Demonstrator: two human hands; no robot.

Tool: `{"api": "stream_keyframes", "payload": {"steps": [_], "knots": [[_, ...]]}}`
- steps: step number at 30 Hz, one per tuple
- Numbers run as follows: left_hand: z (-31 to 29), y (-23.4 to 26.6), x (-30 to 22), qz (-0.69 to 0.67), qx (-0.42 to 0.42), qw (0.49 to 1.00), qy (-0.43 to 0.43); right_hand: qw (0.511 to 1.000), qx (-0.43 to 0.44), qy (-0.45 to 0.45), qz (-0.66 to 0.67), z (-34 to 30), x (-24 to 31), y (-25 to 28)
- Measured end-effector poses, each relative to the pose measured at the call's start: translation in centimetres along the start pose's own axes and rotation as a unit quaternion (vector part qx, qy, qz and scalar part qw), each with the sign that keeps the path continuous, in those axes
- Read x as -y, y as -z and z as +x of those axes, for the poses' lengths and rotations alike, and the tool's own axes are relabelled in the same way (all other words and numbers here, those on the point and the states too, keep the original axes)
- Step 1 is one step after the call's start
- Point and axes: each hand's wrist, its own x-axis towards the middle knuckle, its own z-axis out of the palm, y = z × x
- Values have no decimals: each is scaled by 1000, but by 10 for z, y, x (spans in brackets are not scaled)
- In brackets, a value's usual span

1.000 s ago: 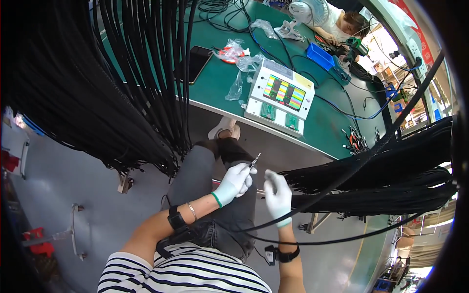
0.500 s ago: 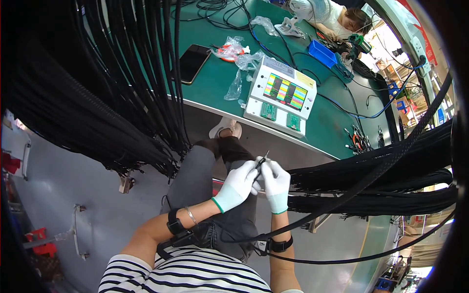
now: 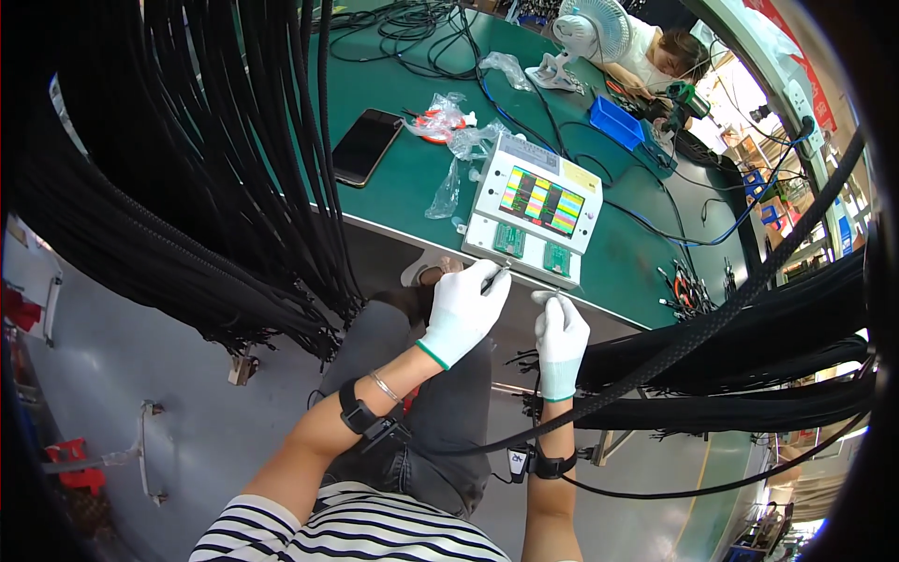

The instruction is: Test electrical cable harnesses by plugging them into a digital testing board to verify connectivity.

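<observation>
My left hand [image 3: 465, 311], in a white glove with a green cuff, is closed in a pinch on a small cable connector [image 3: 507, 266] with a metal tip. It is at the front edge of a white cable tester [image 3: 483, 230], just below the left of two green circuit boards [image 3: 508, 241]. My right hand [image 3: 563, 339], gloved alike, is pinched closed below the right green board [image 3: 556, 258]. A thin tip shows at its fingers, but the rest of what it holds is hidden. The tester's lit screen [image 3: 543, 201] shows coloured rows.
Black cable bundles hang at the left [image 3: 169, 206] and right [image 3: 712, 347]. On the green table [image 3: 412, 201] lie a phone [image 3: 369, 148], plastic bags, orange-handled pliers [image 3: 433, 125] and a blue tray [image 3: 616, 123]. Beyond a white fan [image 3: 590, 33], another person [image 3: 646, 61] leans over the table.
My hands were together over my lap at a black cable end. They have moved apart and forward to the tester's front edge, left hand at the left board, right hand below the right one.
</observation>
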Motion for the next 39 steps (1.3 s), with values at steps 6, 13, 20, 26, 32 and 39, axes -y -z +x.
{"api": "stream_keyframes", "payload": {"steps": [6, 13, 20, 26, 32, 39], "knots": [[6, -5, -4, -24, -27, 999, 19, 998, 25, 30, -48, 6, 12, 1], [10, -5, -4, -5, -39, 999, 22, 998, 24, 28, -53, 8, 20, -4], [16, -13, -7, 43, -64, 997, -7, 986, -32, 97, -129, 13, 19, -6], [15, -12, -5, 34, -46, 998, 6, 976, -80, 131, -154, 18, 18, -12], [1, -1, 14, -196, 44, 968, 148, 949, -117, 184, -228, 22, 13, -16], [-113, -45, 50, -22, 372, 918, -132, 915, -101, 197, -338, 22, 34, -2]]}}
